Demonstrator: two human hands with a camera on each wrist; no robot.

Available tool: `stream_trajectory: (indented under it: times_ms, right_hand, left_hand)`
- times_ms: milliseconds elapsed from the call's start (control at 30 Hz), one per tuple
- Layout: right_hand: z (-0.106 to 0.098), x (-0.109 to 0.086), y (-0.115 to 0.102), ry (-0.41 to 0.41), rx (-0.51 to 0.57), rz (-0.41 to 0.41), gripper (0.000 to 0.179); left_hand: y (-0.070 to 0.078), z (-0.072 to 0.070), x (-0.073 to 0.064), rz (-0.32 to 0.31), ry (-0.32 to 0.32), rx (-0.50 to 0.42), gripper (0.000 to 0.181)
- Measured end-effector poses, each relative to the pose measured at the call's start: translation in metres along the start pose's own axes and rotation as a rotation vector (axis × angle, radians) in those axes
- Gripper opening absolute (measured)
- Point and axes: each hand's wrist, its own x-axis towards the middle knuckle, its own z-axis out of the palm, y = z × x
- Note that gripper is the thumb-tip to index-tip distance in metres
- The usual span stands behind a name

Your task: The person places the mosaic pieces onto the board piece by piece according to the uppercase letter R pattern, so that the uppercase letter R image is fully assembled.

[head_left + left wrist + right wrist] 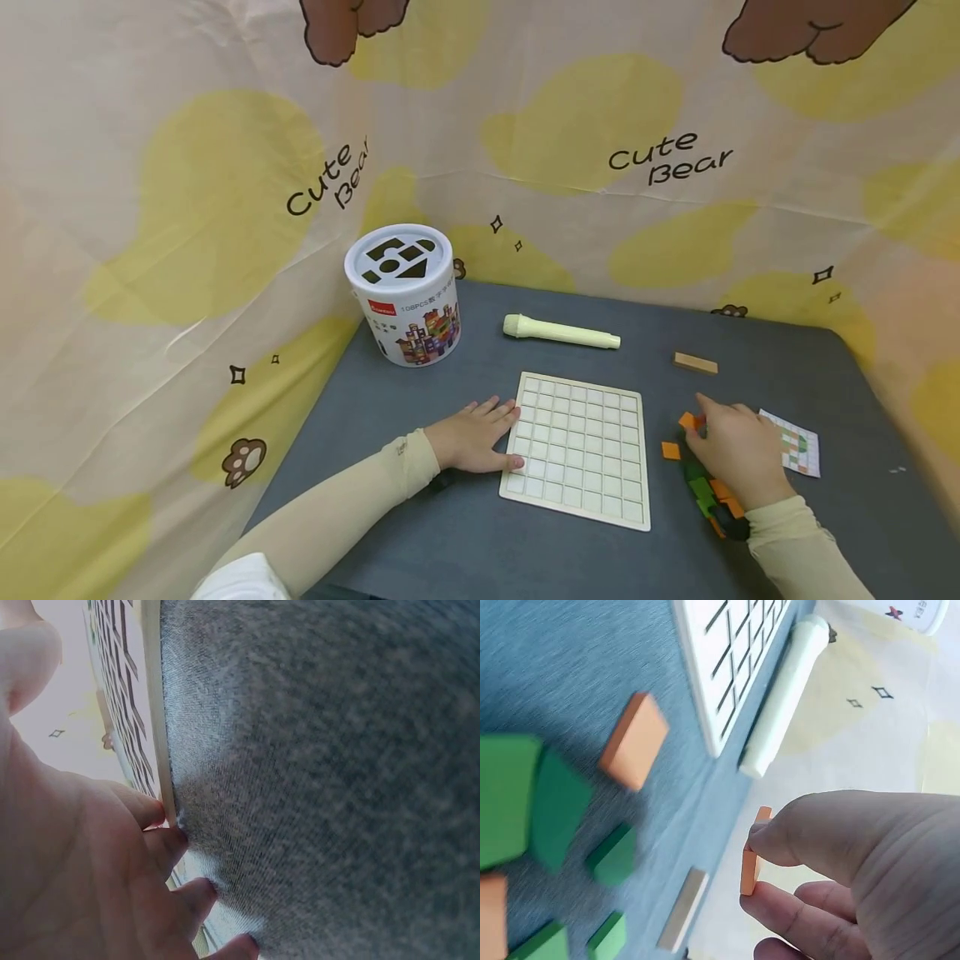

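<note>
A pale board with a grid of square cells (pixel 581 450) lies mid-table. My left hand (pixel 472 435) rests at its left edge, fingers spread and thumb over the corner cells; in the left wrist view the fingertips (pixel 199 892) meet the dark cloth by the rim. On the right, my right hand (pixel 738 450) pinches a thin orange square tile (pixel 750 866) between thumb and finger, raised above the table. Beneath and beside that hand lie several green tiles (pixel 702 493) and orange tiles (pixel 723 492), partly hidden by it. One loose orange tile (pixel 671 451) sits nearer the board.
A patterned card (pixel 801 446) lies right of my right hand, partly covered by it. Behind are a small wooden block (pixel 695 363), a pale yellow microphone-shaped stick (pixel 562 331) and a white bucket with shaped holes in its lid (pixel 405 321). A printed cloth (pixel 547 225) walls the table.
</note>
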Motion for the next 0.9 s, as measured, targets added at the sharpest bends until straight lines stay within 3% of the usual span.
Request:
stream_trajectory:
  times_ms: [300, 633, 900]
  right_hand:
    - [0.008, 0.014, -0.018, -0.033, 0.054, -0.023, 0.061]
    - [0.015, 0.028, -0.041, -0.001, 0.083, -0.043, 0.059]
    - [0.022, 0.04, -0.058, -0.05, 0.115, -0.046, 0.061]
  left_hand:
    - [0.002, -0.001, 0.001, -0.002, -0.004, -0.005, 0.1]
    - [-0.001, 0.002, 0.002, -0.003, 0.002, 0.001, 0.1]
    - [-0.003, 0.004, 0.001, -0.003, 0.012, 0.019, 0.101]
